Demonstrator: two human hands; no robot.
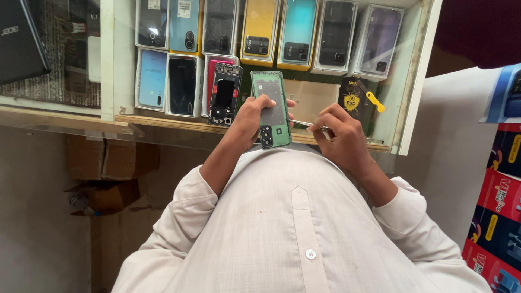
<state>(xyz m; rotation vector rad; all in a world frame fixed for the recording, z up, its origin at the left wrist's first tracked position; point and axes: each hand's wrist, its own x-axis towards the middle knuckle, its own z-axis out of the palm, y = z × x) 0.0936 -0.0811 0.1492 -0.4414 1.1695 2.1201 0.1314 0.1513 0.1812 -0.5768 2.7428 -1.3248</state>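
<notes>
Glass countertop [65, 126] over a display case fills the background, with boxed phones shelved beneath it and the person's pale shirt front in the foreground. Starting at the hands: the left hand [251, 120] is wrapped around a green phone back cover [272, 108], fingers curled along its left edge and the thumb lying across its inner face, so the panel is held upright with the inside showing and the dark camera cutout at its lower end, nearest the body. The right hand [337, 133] is pinched shut on a pair of thin metal tweezers [313, 126], whose tips point left toward the cover's right edge and stop just beside it; whether they touch it is too fine to tell. As for progress, the cover is already off its phone: just beyond the left hand, lying flat on the glass, is an opened phone body [224, 93] with its dark internals and frame exposed. So the separating appears done, and the work in hand looks like fine picking or cleaning on the inside of the cover; nothing shows any part yet refitted to the body. Beyond the right hand, a small black pouch with a yellow emblem [353, 97] rests on the glass with a yellow plastic pry tool [375, 101] lying against it. Further out, beneath the glass, rows of boxed phones [260, 30] stand side by side, and off to the right of the right hand is a stack of red and blue cartons [499, 211].
</notes>
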